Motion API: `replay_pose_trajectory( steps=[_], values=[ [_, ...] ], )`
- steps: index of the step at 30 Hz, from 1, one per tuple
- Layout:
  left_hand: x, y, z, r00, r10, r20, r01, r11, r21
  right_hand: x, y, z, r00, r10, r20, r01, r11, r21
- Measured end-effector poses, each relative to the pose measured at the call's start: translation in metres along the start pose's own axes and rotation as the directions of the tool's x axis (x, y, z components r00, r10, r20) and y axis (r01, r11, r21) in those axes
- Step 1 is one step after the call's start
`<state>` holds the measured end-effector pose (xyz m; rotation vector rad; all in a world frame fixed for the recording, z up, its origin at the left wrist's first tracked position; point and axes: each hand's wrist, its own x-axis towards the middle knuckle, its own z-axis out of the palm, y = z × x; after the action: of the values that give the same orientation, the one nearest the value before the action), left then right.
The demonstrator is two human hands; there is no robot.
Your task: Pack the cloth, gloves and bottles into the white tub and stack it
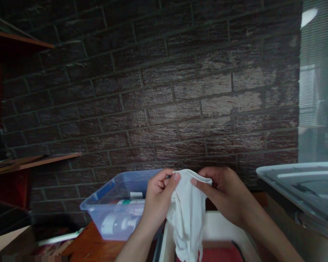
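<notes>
A white cloth [187, 214] hangs down in front of me, held up by its top edge. My left hand [158, 198] pinches the cloth's upper left corner between thumb and fingers. My right hand [224, 193] pinches the upper right part of the same edge. The cloth's lower end dangles over a white box [224, 229] with a red lining below my hands.
A clear blue plastic bin [109, 207] with a white pump bottle [117, 223] inside stands on a wooden table [84, 247] at the left. A grey plastic lid [303, 189] lies at the right. Dark brick wall [166, 91] ahead; wooden shelves [30, 163] at far left.
</notes>
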<state>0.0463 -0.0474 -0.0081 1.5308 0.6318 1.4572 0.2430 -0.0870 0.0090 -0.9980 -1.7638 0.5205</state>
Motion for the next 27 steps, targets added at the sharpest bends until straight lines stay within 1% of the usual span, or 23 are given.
replay_pose_trajectory(
  steps=[1, 3, 5, 6, 7, 8, 9, 11, 13, 14, 16, 19, 22, 25, 27],
  values=[
    [0.0, 0.0, -0.001, 1.0, -0.006, 0.029, 0.007, 1.0, -0.001, 0.0, -0.001, 0.0, 1.0, -0.003, -0.02, 0.003, 1.0, -0.001],
    [-0.001, 0.0, -0.004, 0.989, -0.039, 0.143, 0.039, 0.999, 0.002, -0.001, -0.004, -0.001, 0.998, -0.014, -0.053, 0.015, 1.0, 0.011],
    [-0.003, -0.002, -0.004, 0.951, -0.098, 0.292, 0.095, 0.995, 0.024, -0.001, -0.008, -0.002, 0.998, -0.028, -0.056, 0.028, 1.0, 0.011],
    [-0.004, -0.004, -0.004, 0.928, -0.128, 0.351, 0.12, 0.992, 0.045, -0.002, -0.01, -0.002, 0.998, -0.034, -0.049, 0.034, 0.999, 0.003],
    [-0.004, -0.005, -0.003, 0.91, -0.153, 0.386, 0.136, 0.988, 0.07, -0.002, -0.011, -0.002, 0.999, -0.036, -0.041, 0.036, 0.999, -0.007],
    [-0.005, -0.006, -0.001, 0.902, -0.168, 0.397, 0.142, 0.985, 0.095, -0.002, -0.011, -0.002, 0.999, -0.034, -0.033, 0.034, 0.999, -0.013],
    [-0.006, -0.007, 0.0, 0.907, -0.173, 0.383, 0.138, 0.984, 0.117, -0.002, -0.011, -0.001, 0.999, -0.029, -0.028, 0.029, 1.0, -0.012],
    [-0.006, -0.006, 0.0, 0.938, -0.154, 0.31, 0.118, 0.984, 0.133, -0.003, -0.009, 0.001, 1.0, -0.017, -0.019, 0.017, 1.0, 0.024],
    [-0.005, -0.005, -0.001, 0.964, -0.119, 0.238, 0.096, 0.989, 0.109, -0.005, -0.008, 0.003, 1.0, -0.009, 0.013, 0.008, 0.997, 0.079],
    [-0.004, -0.004, -0.002, 0.969, -0.106, 0.221, 0.087, 0.992, 0.095, -0.005, -0.007, 0.003, 0.999, -0.011, 0.039, 0.007, 0.994, 0.106],
    [-0.003, -0.002, -0.004, 0.969, -0.086, 0.233, 0.067, 0.994, 0.088, -0.006, -0.008, 0.005, 0.996, -0.02, 0.088, 0.008, 0.99, 0.139],
    [-0.003, -0.002, -0.004, 0.959, -0.07, 0.274, 0.036, 0.991, 0.129, -0.005, -0.012, 0.005, 0.993, -0.046, 0.105, 0.036, 0.995, 0.092],
    [-0.005, -0.001, 0.0, 0.937, -0.115, 0.33, 0.065, 0.985, 0.159, -0.003, -0.014, 0.002, 0.991, -0.109, 0.079, 0.113, 0.993, -0.036],
    [-0.007, -0.003, 0.004, 0.898, -0.163, 0.409, 0.089, 0.977, 0.196, -0.001, -0.012, -0.002, 0.99, -0.14, -0.015, 0.137, 0.982, -0.13],
    [-0.007, -0.007, 0.005, 0.851, -0.217, 0.478, 0.108, 0.963, 0.245, -0.001, -0.01, -0.005, 0.984, -0.134, -0.114, 0.116, 0.981, -0.156]
  ],
)
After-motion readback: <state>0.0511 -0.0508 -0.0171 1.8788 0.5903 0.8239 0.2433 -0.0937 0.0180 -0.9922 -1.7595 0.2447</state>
